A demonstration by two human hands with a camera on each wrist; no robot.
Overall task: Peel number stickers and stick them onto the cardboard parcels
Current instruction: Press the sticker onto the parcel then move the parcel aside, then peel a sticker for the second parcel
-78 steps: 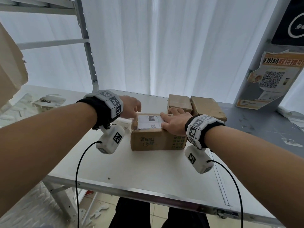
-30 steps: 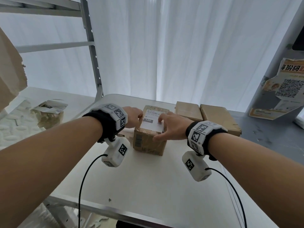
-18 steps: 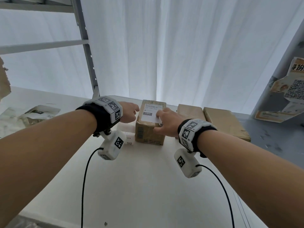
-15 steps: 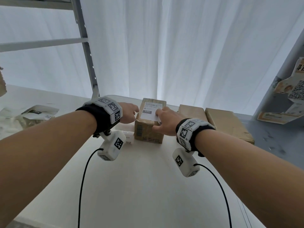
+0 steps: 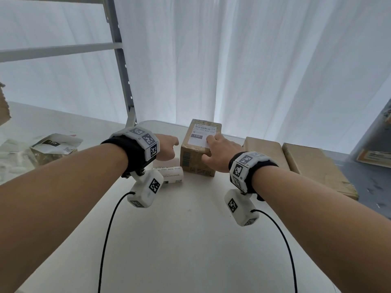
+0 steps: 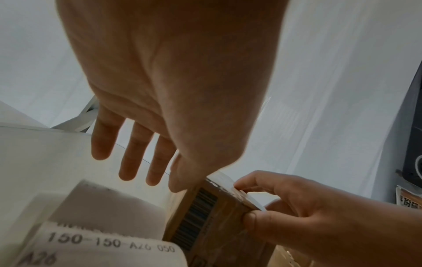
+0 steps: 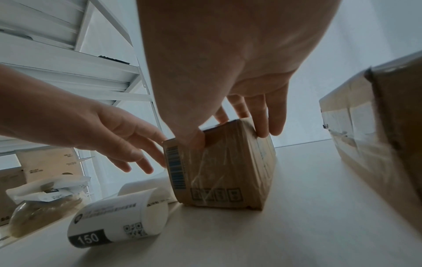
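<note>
A small cardboard parcel [image 5: 195,154] stands at the back of the white table [image 5: 190,240]. A white number sticker [image 5: 201,137] marked 150 lies on its top. My right hand [image 5: 212,148] grips the parcel's near right top corner, thumb [image 7: 194,140] on the front face and fingers [image 7: 269,115] over the top and right side. My left hand [image 5: 171,145] hovers just left of the parcel, fingers [image 6: 134,153] straight and spread, holding nothing. A roll of number stickers [image 7: 118,220] lies on the table under the left wrist, beside the parcel [image 7: 219,169].
Two larger flat cardboard parcels [image 5: 267,154] [image 5: 313,168] lie to the right. A bagged parcel with a white label [image 5: 54,148] sits on the left shelf. A metal rack post [image 5: 123,81] rises at the back left, and a white curtain hangs behind the table.
The parcel has been turned a quarter turn and slid back toward the curtain. My right hand stayed on it; the left hand's fingers have straightened beside it.
</note>
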